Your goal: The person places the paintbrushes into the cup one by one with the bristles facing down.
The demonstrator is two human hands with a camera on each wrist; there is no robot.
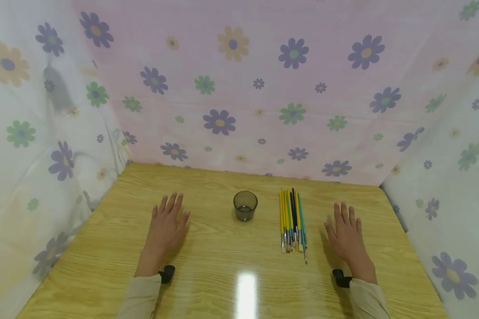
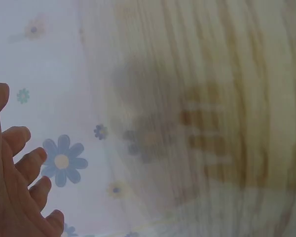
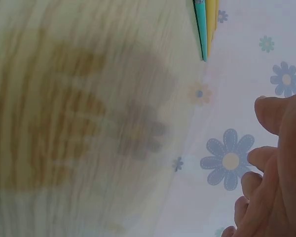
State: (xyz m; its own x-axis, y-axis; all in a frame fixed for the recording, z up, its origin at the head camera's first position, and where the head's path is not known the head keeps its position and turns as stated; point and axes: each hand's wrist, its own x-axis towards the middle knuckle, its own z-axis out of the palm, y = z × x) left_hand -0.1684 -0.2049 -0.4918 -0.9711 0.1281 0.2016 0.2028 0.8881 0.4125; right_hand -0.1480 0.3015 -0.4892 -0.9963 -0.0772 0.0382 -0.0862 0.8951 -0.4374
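My left hand (image 1: 166,230) is at the left of the wooden table (image 1: 207,257), palm down, fingers spread and holding nothing. Over on the right, my right hand (image 1: 346,237) is held the same way, also with nothing in it. A small dark see-through glass cup (image 1: 245,206) stands upright between the hands. Several paintbrushes (image 1: 292,219) with yellow, teal and dark handles lie side by side between the cup and my right hand, bristles toward me. Some brush handles (image 3: 203,29) show at the top of the right wrist view, apart from the fingers.
A flowered cloth (image 1: 259,97) hangs behind the table and along both sides. Black wrist mounts (image 1: 167,274) sit by the sleeves. A bright light reflection lies on the tabletop near the front.
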